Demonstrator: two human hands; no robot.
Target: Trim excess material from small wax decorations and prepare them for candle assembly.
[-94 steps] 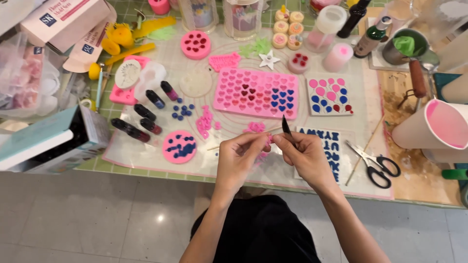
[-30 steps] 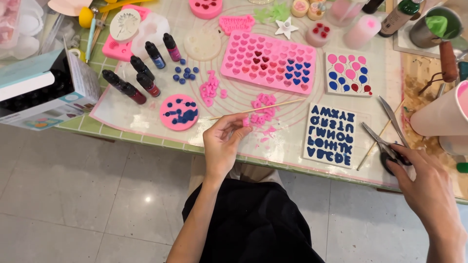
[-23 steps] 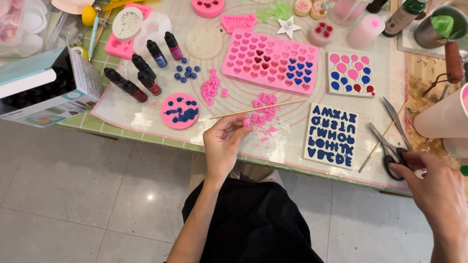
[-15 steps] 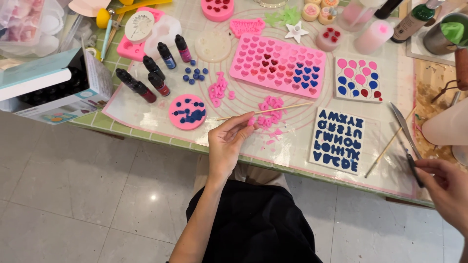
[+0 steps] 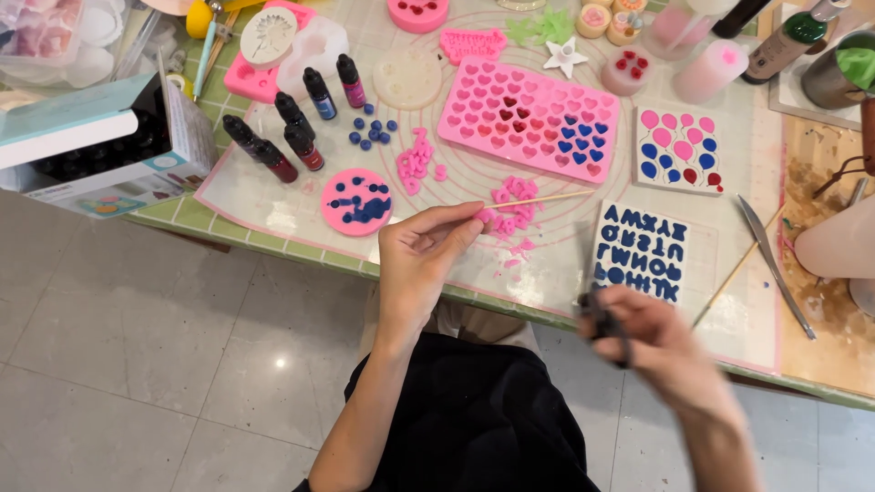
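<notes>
The thin wooden stick [image 5: 538,199] sits pinched at its near end between the left hand's [image 5: 421,251] fingertips, just over the table's front edge, its tip pointing toward the pink heart mould [image 5: 529,118]. It has held that pose for the last second. The right hand [image 5: 652,337] has changed: it has left the table's right edge, where it took up the black-handled scissors [image 5: 606,321], and now swings them, blurred and clenched, toward the stick, beside the blue letter mould [image 5: 643,251].
</notes>
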